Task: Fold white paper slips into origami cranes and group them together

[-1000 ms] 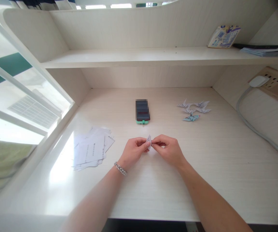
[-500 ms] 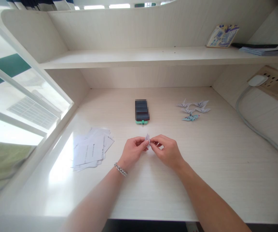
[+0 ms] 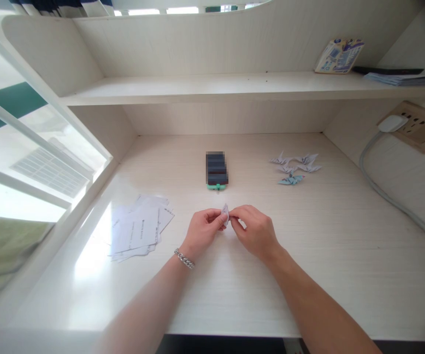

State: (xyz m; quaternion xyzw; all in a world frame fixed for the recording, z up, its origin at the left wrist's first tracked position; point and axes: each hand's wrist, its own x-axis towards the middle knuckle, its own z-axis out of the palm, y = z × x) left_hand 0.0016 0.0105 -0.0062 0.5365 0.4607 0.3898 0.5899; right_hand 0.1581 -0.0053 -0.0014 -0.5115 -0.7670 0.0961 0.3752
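Observation:
A small piece of folded white paper (image 3: 225, 214) stands between my two hands, above the middle of the desk. My left hand (image 3: 204, 227) pinches it between thumb and fingers; a silver chain bracelet circles that wrist. At the paper's right edge, the thumb and forefinger of my right hand (image 3: 254, 230) close on it in a pinch. The fingers cover much of the paper, so its exact folded shape cannot be made out. To the right rear lie several white folded paper cranes (image 3: 297, 162) and a blue one (image 3: 291, 180).
Loose white paper sheets (image 3: 135, 230) lie overlapped at the left. A phone with a blurred screen and green edge (image 3: 217, 169) rests behind my hands. Along the right wall, a cable runs from a white plug (image 3: 393, 123). A shelf (image 3: 197, 91) spans the back.
My right hand has shifted very slightly at the paper's edge, its fingers still pinched. My left hand and the paper stay in nearly the same place.

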